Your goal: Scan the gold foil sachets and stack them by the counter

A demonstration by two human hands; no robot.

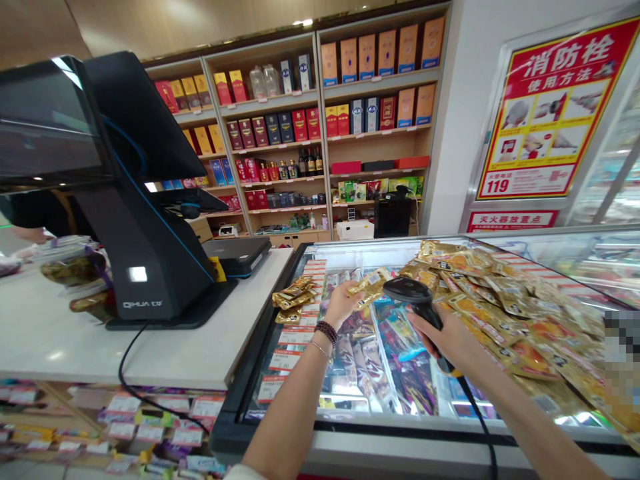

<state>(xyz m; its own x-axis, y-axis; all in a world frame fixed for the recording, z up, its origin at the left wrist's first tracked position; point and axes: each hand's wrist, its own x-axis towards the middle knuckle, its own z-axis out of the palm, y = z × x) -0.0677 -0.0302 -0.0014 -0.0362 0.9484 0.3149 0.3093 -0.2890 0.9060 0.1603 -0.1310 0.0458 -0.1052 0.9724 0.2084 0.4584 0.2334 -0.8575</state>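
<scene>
In my left hand (pixel 343 305) is a gold foil snack packet (pixel 371 287), pinched by its near edge above the freezer's glass top. My right hand (pixel 445 333) grips a black barcode scanner (pixel 410 291) by its handle, its head close to the packet's right end. From the scanner a cable (pixel 477 407) runs down over the freezer's front edge. A large pile of similar gold packets (pixel 500 293) covers the right part of the glass. To the left of my left hand lies a small stack of the same packets (pixel 294 299).
A black cash register (pixel 155 200) stands on the white counter (pixel 200 353) at left, beside jars (pixel 75 270). The chest freezer (pixel 400 433) holds wrapped ice creams (pixel 357 363) under glass. Shelves (pixel 273 143) with boxed bottles line the back wall. A red fire-hydrant poster (pixel 555 113) hangs at right.
</scene>
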